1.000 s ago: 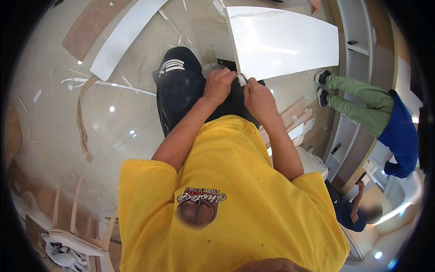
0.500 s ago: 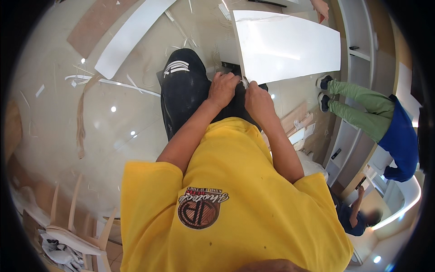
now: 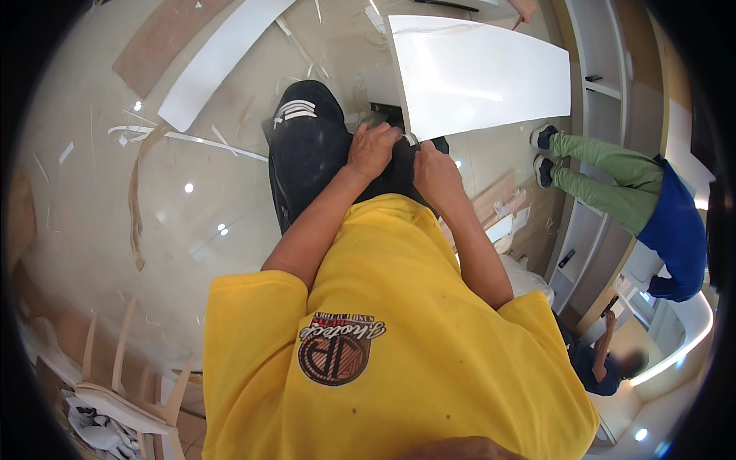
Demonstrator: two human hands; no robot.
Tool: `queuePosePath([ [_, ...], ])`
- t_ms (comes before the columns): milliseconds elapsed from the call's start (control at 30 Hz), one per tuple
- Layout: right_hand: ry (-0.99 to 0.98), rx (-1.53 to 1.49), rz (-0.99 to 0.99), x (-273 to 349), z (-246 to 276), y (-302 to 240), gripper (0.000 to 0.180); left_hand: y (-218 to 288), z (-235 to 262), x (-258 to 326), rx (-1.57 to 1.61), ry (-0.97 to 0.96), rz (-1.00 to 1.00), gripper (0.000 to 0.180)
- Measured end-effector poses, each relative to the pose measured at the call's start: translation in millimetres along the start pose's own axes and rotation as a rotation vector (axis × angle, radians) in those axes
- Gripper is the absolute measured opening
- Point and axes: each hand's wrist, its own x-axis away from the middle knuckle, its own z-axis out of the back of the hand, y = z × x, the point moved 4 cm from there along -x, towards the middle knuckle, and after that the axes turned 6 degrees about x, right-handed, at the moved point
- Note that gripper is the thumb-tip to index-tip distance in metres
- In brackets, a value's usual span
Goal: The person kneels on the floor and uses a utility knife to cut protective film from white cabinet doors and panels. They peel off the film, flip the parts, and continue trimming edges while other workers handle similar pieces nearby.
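Observation:
A white panel (image 3: 483, 73) lies raised in front of me, its near left corner at my hands. My left hand (image 3: 373, 149) is closed, fingertips together beside the panel's left edge. A small pale strip (image 3: 411, 139) shows at the corner between my hands; which hand holds it is unclear. My right hand (image 3: 437, 170) is closed in a pinch just below that corner, and what it grips is hidden by its fingers. Below the hands are my dark-trousered legs (image 3: 307, 146).
A long white board (image 3: 222, 65) and a brown board (image 3: 165, 42) lie on the floor at far left, with scattered strips (image 3: 192, 140). A wooden stool (image 3: 126, 402) lies at lower left. Another person's hand (image 3: 524, 9) is beyond the panel; people (image 3: 621, 180) stand right, by shelving.
My right hand has drawn slightly down from the panel's corner, and more of the pale strip shows. The other person's hand beyond the panel has shifted left. The view has moved slightly.

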Motion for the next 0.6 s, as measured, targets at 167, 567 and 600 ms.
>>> queuePosePath([
  [167, 0.008, 0.01, -0.022, -4, -14, 5, 0.013, -1, -6, 6, 0.004, -0.027, 0.012, 0.013],
  [567, 0.011, 0.014, -0.057, 32, -56, 39, 0.016, -33, -21, 5, -0.19, -0.424, 0.247, 0.019],
  [600, 0.021, -0.032, -0.124, 44, -36, 30, 0.017, -37, -17, 1, -0.151, -0.385, 0.288, 0.019],
])
